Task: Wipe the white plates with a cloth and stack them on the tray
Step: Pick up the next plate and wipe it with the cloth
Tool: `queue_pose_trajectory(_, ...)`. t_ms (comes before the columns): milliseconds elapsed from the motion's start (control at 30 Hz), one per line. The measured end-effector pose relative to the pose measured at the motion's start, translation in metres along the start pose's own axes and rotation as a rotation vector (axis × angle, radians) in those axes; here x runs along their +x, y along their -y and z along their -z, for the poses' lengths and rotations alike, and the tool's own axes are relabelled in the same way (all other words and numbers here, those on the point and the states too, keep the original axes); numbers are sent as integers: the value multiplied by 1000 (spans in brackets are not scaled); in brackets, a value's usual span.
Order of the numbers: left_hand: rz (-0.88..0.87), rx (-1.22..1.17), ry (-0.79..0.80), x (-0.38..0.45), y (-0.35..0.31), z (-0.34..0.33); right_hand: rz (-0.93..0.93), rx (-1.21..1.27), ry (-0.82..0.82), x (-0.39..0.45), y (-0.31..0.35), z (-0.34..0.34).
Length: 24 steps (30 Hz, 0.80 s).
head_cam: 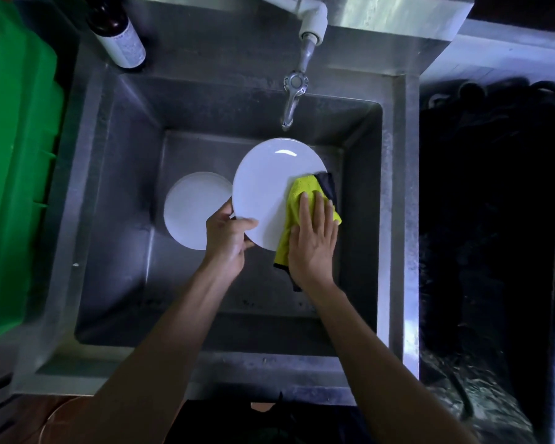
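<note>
Forearms: both yours, bare, reaching in from the bottom edge over the sink's front rim toward the plate.
Left hand [229, 238]: yours, gripping the held plate at its lower-left rim; thumb lies on the top face, the other fingers are curled under it, mostly hidden.
Right hand [314, 238]: yours, flat on the cloth, fingers straight and close together, pressing the cloth against the plate's right side.
Held plate [265, 190]: white, round, held above the sink basin and tilted toward you, just below the tap spout; glare spot near its top edge.
Cloth [297, 195]: yellow with a dark edge and a dark backing; it covers the plate's right portion, a dark corner sticks out past the right rim, and the lower end hangs under your right palm.
Plate stack [193, 209]: white plates lying on the sink floor to the left of the held plate, partly overlapped by it and by your left hand; count cannot be told.
Sink [116, 174]: deep steel basin, dull grey, speckled marks along the floor near the front wall.
Tap [293, 91]: metal, hangs from a white pipe at the back, spout pointing down over the basin.
Bottle [119, 33]: dark with a pale label, on the back-left rim.
Green tray [16, 155]: plastic, left of the sink; what it holds cannot be seen.
Right side: dark, too dim to tell.
</note>
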<state>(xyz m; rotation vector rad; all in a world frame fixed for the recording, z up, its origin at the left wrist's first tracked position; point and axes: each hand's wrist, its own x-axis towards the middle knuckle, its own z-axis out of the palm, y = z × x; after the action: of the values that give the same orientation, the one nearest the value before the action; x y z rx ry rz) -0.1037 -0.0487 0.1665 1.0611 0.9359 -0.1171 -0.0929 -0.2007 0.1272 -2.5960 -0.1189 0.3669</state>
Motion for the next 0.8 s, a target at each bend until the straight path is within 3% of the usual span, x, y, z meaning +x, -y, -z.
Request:
queue_pose_trajectory(300,8,-89,26,-6,4,2,178,62,-12,-40,23,-15)
queue_pose_trajectory(500,7,-69,24,-5,10,16,-81,119,-44,-26,4,-2)
queue_pose_trajectory(667,3,-14,70,-3,9,31,-153,378,-13,-8,-10,19)
queue_pose_trajectory(800,-3,108,147,-3,3,43,-173,419,-6,16,-25,43)
